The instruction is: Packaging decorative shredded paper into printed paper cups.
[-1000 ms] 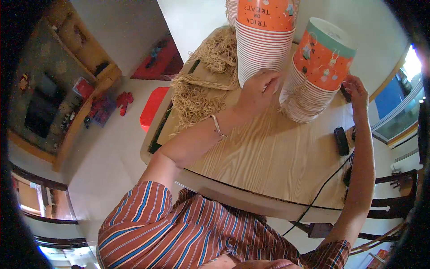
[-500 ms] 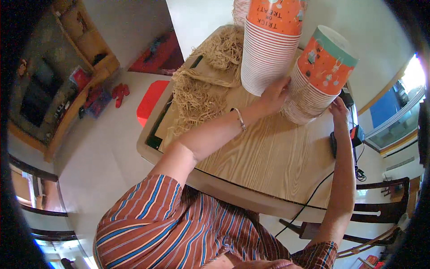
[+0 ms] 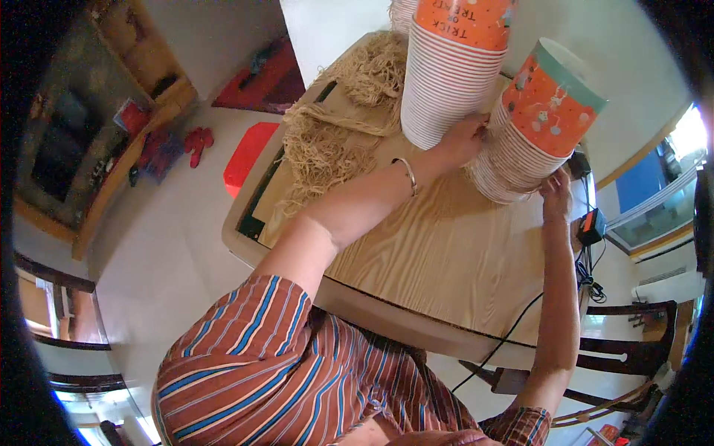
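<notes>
An upside-down stack of nested paper buckets (image 3: 547, 111), orange with a green band, stands on the wooden table between my two hands. Tan twine (image 3: 497, 165) loops round its white rims, low on the stack. My left hand (image 3: 465, 141) is closed at the stack's left side, its fingertips pinching the twine and partly hidden. On the right, my right hand (image 3: 556, 197) pinches close against the lower rims, at the twine's other side. A taller stack of like buckets (image 3: 450, 89) rises just beyond my left hand.
Loose heaps of tan twine (image 3: 327, 152) cover the table's left part. A black adapter (image 3: 591, 227) with cables sits at the right edge, and a black cord crosses the table's near right corner. A red stool (image 3: 249, 156) stands left, a dark chair (image 3: 625, 346) right.
My right hand has moved slightly left and down, closer to the lower rims. My left hand has shifted a little up and right along the stack. The view has tilted slightly.
</notes>
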A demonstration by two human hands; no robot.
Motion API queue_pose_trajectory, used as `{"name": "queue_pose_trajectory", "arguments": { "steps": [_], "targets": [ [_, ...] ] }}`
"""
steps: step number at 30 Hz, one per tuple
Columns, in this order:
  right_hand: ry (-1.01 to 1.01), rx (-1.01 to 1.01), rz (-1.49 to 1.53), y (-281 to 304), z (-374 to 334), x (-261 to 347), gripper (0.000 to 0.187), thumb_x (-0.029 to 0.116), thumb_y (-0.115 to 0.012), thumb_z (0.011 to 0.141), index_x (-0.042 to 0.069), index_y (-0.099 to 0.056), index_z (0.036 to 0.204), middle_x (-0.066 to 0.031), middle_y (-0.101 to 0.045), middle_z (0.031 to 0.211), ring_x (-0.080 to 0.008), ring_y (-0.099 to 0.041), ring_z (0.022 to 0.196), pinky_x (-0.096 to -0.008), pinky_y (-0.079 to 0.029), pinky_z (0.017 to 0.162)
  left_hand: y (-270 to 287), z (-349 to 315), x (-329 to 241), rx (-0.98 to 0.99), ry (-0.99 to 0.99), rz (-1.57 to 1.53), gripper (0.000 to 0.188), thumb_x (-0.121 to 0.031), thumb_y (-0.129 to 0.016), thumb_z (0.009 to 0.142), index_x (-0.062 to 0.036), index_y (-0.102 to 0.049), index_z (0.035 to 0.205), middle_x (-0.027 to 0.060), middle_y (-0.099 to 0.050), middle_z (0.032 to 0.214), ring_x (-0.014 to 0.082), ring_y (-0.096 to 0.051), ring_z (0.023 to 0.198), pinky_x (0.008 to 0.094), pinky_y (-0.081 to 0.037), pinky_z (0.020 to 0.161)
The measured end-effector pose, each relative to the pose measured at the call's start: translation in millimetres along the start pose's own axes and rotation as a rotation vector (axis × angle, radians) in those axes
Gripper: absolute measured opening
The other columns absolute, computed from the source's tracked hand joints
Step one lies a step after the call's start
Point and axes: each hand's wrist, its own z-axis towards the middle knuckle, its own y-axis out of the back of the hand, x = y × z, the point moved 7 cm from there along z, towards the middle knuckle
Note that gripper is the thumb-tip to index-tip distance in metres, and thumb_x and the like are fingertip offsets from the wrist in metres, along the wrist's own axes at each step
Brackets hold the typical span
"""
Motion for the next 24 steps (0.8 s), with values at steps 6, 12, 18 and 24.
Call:
{"name": "queue_pose_trajectory", "arguments": {
  "steps": [6,12,18,24],
  "targets": [
    [0.016,0.005,0.078,6.3,-5.9,17.0,0.035,0.024,-0.057,0.09,0.007,-0.055,0.121,-0.0029,-0.055,0.108,-0.0135,-0.052,0.099,-0.031,-0.042,0.087,1.6,8.6,22.8,-0.145,-0.141,0.072,0.041,-0.007,-0.051,0.086,-0.0015,-0.05,0.127,0.0242,-0.059,0.115,0.0352,-0.059,0.104,0.0405,-0.046,0.089],
    [0.096,-0.1,0.297,40.4,-9.0,93.4,0.039,0.03,-0.054,0.094,0.005,-0.055,0.123,-0.0044,-0.055,0.124,-0.0155,-0.05,0.116,-0.0329,-0.038,0.1,28.8,-22.1,-25.1,-0.331,-0.182,-0.126,0.039,-0.015,-0.052,0.092,0.0007,-0.049,0.128,0.0203,-0.061,0.113,0.0319,-0.059,0.103,0.0401,-0.046,0.089],
    [0.241,0.062,0.264,24.0,16.2,105.2,0.04,0.019,-0.051,0.095,0.0,-0.051,0.13,-0.0088,-0.056,0.127,-0.0168,-0.049,0.12,-0.033,-0.034,0.105,15.1,0.6,-57.3,-0.076,-0.272,-0.412,0.044,-0.021,-0.056,0.093,-0.0011,-0.046,0.131,0.0152,-0.056,0.119,0.0244,-0.05,0.114,0.0355,-0.038,0.099],
    [0.268,0.039,0.213,25.5,12.3,101.9,0.036,0.01,-0.049,0.094,0.001,-0.052,0.129,-0.0084,-0.057,0.126,-0.0175,-0.05,0.12,-0.0324,-0.035,0.105,17.7,-6.2,-65.5,-0.089,-0.265,-0.153,0.045,-0.022,-0.056,0.093,-0.0027,-0.045,0.133,0.014,-0.049,0.127,0.0211,-0.046,0.118,0.0326,-0.042,0.096]
  ]
}}
